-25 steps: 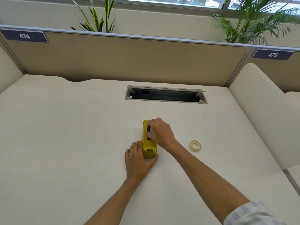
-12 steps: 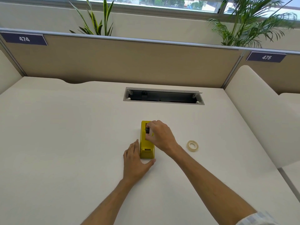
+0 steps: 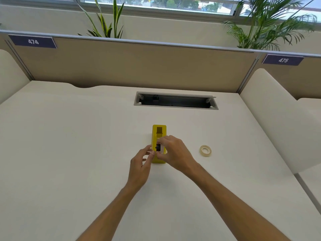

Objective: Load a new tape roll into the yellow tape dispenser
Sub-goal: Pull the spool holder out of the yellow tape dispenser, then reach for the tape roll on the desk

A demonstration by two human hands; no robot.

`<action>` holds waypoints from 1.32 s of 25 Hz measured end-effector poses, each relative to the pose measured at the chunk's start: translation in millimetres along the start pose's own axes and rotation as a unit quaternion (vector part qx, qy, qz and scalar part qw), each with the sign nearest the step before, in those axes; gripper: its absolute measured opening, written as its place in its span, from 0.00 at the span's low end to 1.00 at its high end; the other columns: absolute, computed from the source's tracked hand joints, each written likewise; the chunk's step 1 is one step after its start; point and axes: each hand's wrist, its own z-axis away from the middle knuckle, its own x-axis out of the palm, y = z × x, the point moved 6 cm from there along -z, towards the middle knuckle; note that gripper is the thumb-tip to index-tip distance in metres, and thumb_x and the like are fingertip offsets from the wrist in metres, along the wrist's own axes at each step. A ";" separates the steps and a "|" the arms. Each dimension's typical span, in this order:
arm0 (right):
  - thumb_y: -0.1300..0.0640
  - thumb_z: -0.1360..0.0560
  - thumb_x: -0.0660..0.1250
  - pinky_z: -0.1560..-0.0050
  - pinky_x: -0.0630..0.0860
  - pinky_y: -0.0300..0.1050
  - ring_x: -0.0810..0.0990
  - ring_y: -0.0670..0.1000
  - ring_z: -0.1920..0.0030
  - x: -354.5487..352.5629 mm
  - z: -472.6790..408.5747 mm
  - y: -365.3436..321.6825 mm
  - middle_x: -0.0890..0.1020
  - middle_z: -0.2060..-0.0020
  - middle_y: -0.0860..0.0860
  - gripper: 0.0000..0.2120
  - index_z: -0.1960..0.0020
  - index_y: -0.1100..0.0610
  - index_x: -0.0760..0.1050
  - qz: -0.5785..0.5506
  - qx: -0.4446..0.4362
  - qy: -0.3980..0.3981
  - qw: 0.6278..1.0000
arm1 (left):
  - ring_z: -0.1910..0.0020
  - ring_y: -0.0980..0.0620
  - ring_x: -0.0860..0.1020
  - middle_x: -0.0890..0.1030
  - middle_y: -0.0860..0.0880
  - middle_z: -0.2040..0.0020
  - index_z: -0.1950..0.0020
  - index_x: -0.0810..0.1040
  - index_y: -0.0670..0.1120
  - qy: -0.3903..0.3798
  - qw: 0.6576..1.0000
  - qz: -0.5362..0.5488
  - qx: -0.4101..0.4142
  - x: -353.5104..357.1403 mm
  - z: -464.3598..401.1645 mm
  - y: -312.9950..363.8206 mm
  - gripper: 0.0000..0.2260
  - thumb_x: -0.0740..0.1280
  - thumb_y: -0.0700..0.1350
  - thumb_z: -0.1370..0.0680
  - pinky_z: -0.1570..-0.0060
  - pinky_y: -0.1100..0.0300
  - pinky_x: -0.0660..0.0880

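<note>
Right hand (image 3: 173,152) pinches what looks like a spent core (image 3: 160,148) above the yellow dispenser (image 3: 159,136); left hand (image 3: 141,164) spread.

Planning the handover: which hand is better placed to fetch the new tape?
Probably the left hand: the right hand pinches the white core over the yellow plastic tape dispenser, though the beige tape roll lies rightward.
</note>
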 end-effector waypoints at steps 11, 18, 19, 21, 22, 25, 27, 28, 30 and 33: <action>0.58 0.27 0.72 0.49 0.78 0.48 0.80 0.51 0.52 -18.8 36.4 -13.6 0.84 0.52 0.51 0.11 0.46 0.58 0.79 -0.087 0.007 0.047 0.995 | 0.50 0.53 0.85 0.87 0.52 0.51 0.43 0.83 0.50 -0.013 0.991 0.135 0.000 6.3 14.7 23.8 0.09 0.67 0.41 0.21 0.46 0.57 0.80; 0.62 0.30 0.75 0.41 0.80 0.44 0.83 0.47 0.47 -16.1 52.6 -1.8 0.85 0.48 0.51 0.17 0.41 0.57 0.80 -0.267 0.077 0.078 0.957 | 0.49 0.51 0.85 0.87 0.51 0.50 0.44 0.84 0.51 -0.023 0.982 0.189 -0.022 5.5 22.4 27.3 0.09 0.67 0.43 0.21 0.48 0.59 0.81; 0.64 0.30 0.74 0.39 0.78 0.42 0.82 0.47 0.44 -15.3 54.5 -0.7 0.84 0.46 0.52 0.19 0.39 0.57 0.80 -0.279 0.082 0.073 0.954 | 0.49 0.51 0.85 0.87 0.51 0.51 0.45 0.84 0.51 -0.021 0.981 0.194 -0.026 5.4 22.9 27.1 0.08 0.67 0.43 0.21 0.48 0.59 0.81; 0.68 0.29 0.71 0.37 0.75 0.36 0.80 0.46 0.41 -13.7 57.9 1.7 0.83 0.41 0.52 0.22 0.36 0.57 0.78 -0.289 0.092 0.058 0.951 | 0.50 0.52 0.85 0.87 0.51 0.51 0.45 0.84 0.51 -0.020 0.980 0.195 -0.032 5.6 23.9 26.7 0.08 0.67 0.43 0.21 0.49 0.61 0.81; 0.68 0.28 0.70 0.37 0.74 0.35 0.79 0.45 0.40 -13.6 59.0 2.9 0.83 0.41 0.52 0.22 0.35 0.57 0.78 -0.290 0.094 0.054 0.951 | 0.50 0.52 0.85 0.87 0.51 0.51 0.45 0.84 0.51 -0.021 0.980 0.194 -0.035 6.0 24.6 26.7 0.08 0.67 0.43 0.21 0.50 0.62 0.81; 0.65 0.27 0.72 0.38 0.75 0.37 0.80 0.45 0.40 -15.3 61.4 6.7 0.83 0.42 0.50 0.20 0.36 0.56 0.78 -0.289 0.093 0.057 0.951 | 0.50 0.51 0.85 0.87 0.51 0.51 0.43 0.83 0.48 -0.023 0.980 0.195 -0.038 7.3 25.9 27.0 0.09 0.67 0.43 0.21 0.51 0.64 0.80; 0.62 0.28 0.74 0.39 0.77 0.40 0.80 0.44 0.41 -17.4 63.5 10.7 0.84 0.43 0.49 0.19 0.37 0.56 0.79 -0.287 0.097 0.065 0.951 | 0.50 0.51 0.85 0.87 0.51 0.51 0.45 0.84 0.50 -0.024 0.979 0.198 -0.041 8.2 26.4 28.0 0.08 0.67 0.44 0.21 0.51 0.64 0.80; 0.60 0.28 0.75 0.39 0.77 0.42 0.80 0.44 0.42 -18.6 64.5 13.1 0.84 0.43 0.48 0.19 0.38 0.55 0.80 -0.277 0.100 0.070 0.953 | 0.50 0.51 0.85 0.87 0.51 0.52 0.45 0.84 0.50 -0.024 0.979 0.199 -0.041 8.6 26.7 28.9 0.08 0.67 0.44 0.21 0.51 0.63 0.80; 0.57 0.29 0.75 0.38 0.76 0.42 0.80 0.43 0.42 -21.3 66.4 17.4 0.84 0.43 0.46 0.19 0.39 0.52 0.80 -0.240 0.104 0.082 0.962 | 0.51 0.51 0.85 0.87 0.50 0.52 0.45 0.84 0.50 -0.026 0.979 0.197 -0.040 9.9 26.8 30.7 0.08 0.67 0.44 0.21 0.51 0.63 0.81; 0.56 0.31 0.76 0.39 0.76 0.41 0.80 0.42 0.44 -25.1 67.3 22.7 0.85 0.46 0.45 0.18 0.42 0.51 0.81 -0.226 0.105 0.100 0.963 | 0.51 0.51 0.85 0.87 0.50 0.52 0.45 0.84 0.49 -0.026 0.979 0.197 -0.045 14.1 26.3 33.4 0.08 0.66 0.44 0.21 0.53 0.63 0.81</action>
